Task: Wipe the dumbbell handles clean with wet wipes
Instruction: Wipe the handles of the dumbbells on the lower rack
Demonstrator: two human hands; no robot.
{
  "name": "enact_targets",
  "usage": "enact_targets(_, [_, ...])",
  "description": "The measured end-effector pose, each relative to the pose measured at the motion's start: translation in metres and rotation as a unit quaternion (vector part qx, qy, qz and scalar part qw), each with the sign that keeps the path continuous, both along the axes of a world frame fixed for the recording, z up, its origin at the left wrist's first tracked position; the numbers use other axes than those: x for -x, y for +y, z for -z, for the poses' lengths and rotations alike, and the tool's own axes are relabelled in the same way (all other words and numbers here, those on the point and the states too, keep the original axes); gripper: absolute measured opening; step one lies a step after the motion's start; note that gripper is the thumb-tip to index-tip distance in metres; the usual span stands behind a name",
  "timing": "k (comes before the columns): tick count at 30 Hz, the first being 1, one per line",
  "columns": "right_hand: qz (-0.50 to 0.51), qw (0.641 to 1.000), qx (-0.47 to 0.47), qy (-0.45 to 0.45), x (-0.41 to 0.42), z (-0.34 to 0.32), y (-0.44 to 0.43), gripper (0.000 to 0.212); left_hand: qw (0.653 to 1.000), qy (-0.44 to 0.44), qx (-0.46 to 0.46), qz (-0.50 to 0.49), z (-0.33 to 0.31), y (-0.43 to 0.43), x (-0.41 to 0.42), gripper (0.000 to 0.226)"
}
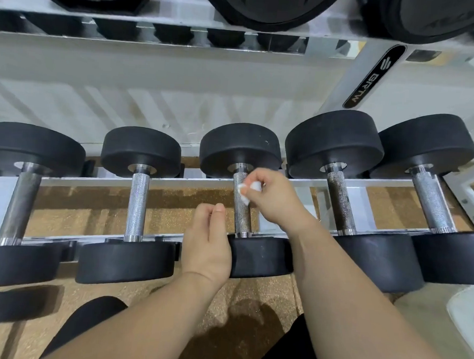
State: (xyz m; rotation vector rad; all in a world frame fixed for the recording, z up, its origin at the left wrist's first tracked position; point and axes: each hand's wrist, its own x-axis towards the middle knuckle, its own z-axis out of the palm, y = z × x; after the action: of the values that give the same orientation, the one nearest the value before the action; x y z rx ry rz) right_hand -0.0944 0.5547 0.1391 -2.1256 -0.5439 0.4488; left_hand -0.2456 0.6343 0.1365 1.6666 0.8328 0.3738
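One crumpled white wet wipe (pixel 255 186) is pinched by the right hand (pixel 273 199) against the knurled steel handle (pixel 242 217) of the middle black rubber dumbbell (pixel 240 149). The left hand (pixel 206 247), curled and empty, seemingly steadies it.

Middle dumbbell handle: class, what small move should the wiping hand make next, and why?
Probably slide the wet wipe down the middle dumbbell handle toward the near head. The right hand pinches it against the handle's upper part, and the knurled length below is bare.

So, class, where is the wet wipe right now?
In the head view, the wet wipe is bunched in the right hand against the middle dumbbell's handle, near its far end.
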Motion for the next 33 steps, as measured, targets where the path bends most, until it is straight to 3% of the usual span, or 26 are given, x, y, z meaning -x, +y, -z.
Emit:
enact_targets(5, [0.053, 0.998, -0.041, -0.014, 0.001, 0.004, 0.006, 0.018, 1.000, -0.003, 0.006, -0.001, -0.003, -0.001, 0.001, 0.042])
enact_targets(10, [-0.020, 0.998, 0.039, 0.049, 0.005, 0.003, -0.014, 0.016, 1.000, 0.010, 0.012, -0.006, -0.001, 0.000, 0.000, 0.032])
enact_targets(15, [0.051, 0.998, -0.015, 0.035, -0.009, -0.003, 0.009, 0.009, 1.000, 0.021, 0.016, 0.003, -0.004, -0.001, 0.001, 0.031])
enact_targets(22, [-0.036, 0.988, 0.047, 0.142, 0.005, 0.011, -0.018, 0.016, 1.000, 0.027, 0.003, -0.006, -0.006, -0.003, -0.001, 0.037])
enact_targets(25, [0.014, 0.988, -0.022, 0.155, 0.004, 0.009, -0.012, 0.014, 1.000, 0.023, 0.000, -0.016, -0.008, -0.004, -0.002, 0.043])
enact_targets(29, [0.061, 0.986, -0.075, 0.133, -0.006, -0.003, 0.005, 0.007, 1.000, 0.017, 0.011, -0.024, -0.009, -0.006, -0.001, 0.045])
enact_targets(33, [0.018, 0.995, 0.005, 0.095, -0.001, 0.000, -0.007, 0.005, 0.999, 0.014, 0.010, -0.029, -0.011, -0.006, -0.002, 0.052])
